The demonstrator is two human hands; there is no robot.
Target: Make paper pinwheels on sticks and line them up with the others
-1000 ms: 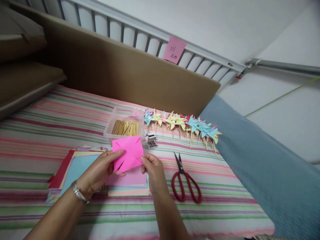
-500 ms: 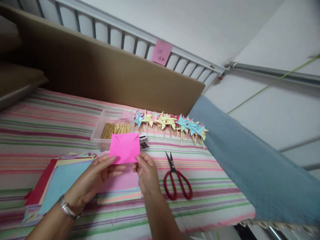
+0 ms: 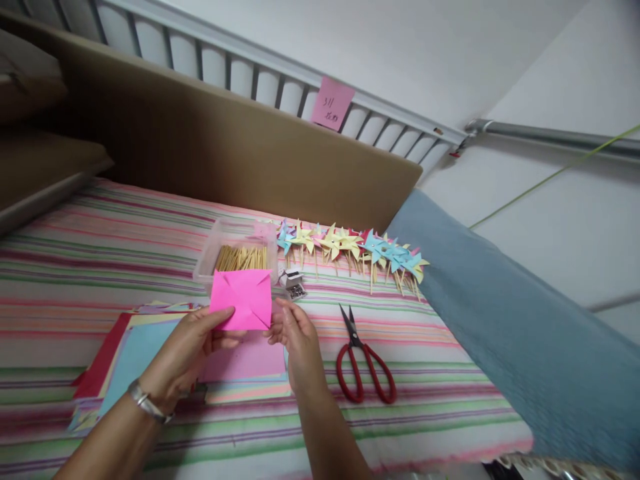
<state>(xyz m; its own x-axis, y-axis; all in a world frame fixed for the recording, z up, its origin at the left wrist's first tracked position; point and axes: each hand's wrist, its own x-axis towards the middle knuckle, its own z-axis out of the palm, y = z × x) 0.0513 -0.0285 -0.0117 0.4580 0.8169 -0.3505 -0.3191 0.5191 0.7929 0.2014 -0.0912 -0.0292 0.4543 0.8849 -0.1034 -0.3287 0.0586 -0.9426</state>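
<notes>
A bright pink paper square [image 3: 241, 293] with slits cut in from its corners is pinched at its lower left by my left hand [image 3: 193, 343], thumb on top. My right hand [image 3: 297, 337] is beside the square's lower right corner, fingers loosely curled and apart; its thumb is off the paper. Below the square lies a stack of pale pink and other coloured sheets [image 3: 250, 360]. Under my left forearm is a larger pile of blue, yellow and red sheets [image 3: 137, 353]. Red-handled scissors [image 3: 357, 357] lie to the right of my right hand, blades slightly apart.
A clear plastic box [image 3: 204, 260] holds thin wooden sticks [image 3: 243, 257]. Beside it is a small box of dark pins [image 3: 296, 287]. Several finished paper pinwheels [image 3: 350, 243] lie in a row before a cardboard panel [image 3: 250, 160]. A striped cloth [image 3: 430, 413] covers the table.
My right thumb has come off the pink square and its hand has loosened. The square has moved slightly left in my left hand. The whole view has shifted a little.
</notes>
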